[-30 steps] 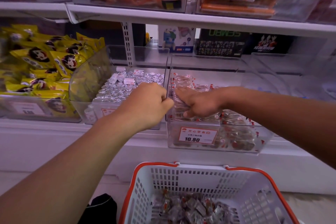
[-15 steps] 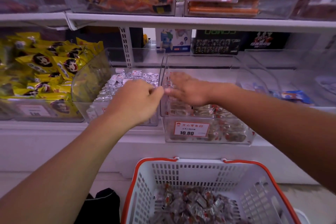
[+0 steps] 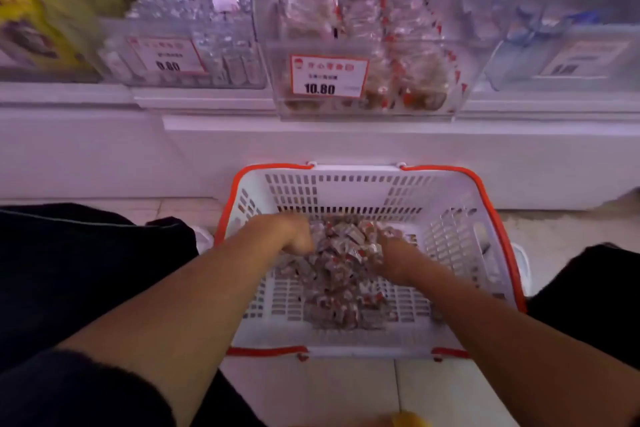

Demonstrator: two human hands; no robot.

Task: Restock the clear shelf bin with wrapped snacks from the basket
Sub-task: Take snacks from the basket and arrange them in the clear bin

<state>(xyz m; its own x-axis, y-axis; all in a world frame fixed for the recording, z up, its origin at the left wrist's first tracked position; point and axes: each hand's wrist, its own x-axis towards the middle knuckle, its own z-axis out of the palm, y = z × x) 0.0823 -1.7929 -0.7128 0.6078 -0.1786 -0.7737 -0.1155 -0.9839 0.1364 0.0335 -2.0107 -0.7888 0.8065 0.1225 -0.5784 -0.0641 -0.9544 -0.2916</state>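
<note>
A white basket with an orange rim [image 3: 349, 192] sits on the floor between my knees. A pile of clear, red-marked wrapped snacks [image 3: 341, 274] lies on its bottom. My left hand [image 3: 291, 236] is dug into the left side of the pile with its fingers curled round some snacks. My right hand [image 3: 393, 255] is pushed into the right side, and the snacks hide its fingers. Above, on the shelf, stands the clear bin [image 3: 381, 107] with the 10.80 price label [image 3: 329, 76], partly filled with the same snacks [image 3: 408, 31].
A bin of silver-wrapped items [image 3: 194, 28] stands left of the clear bin, with yellow packs [image 3: 20, 3] further left. Another clear bin with blue items [image 3: 554, 45] stands to the right. The white shelf base [image 3: 346, 146] rises behind the basket. My dark trouser legs [image 3: 86, 270] flank it.
Both hands have left the shelf bin and dropped into the basket's snack pile. My view has tilted down from the shelves to the basket.
</note>
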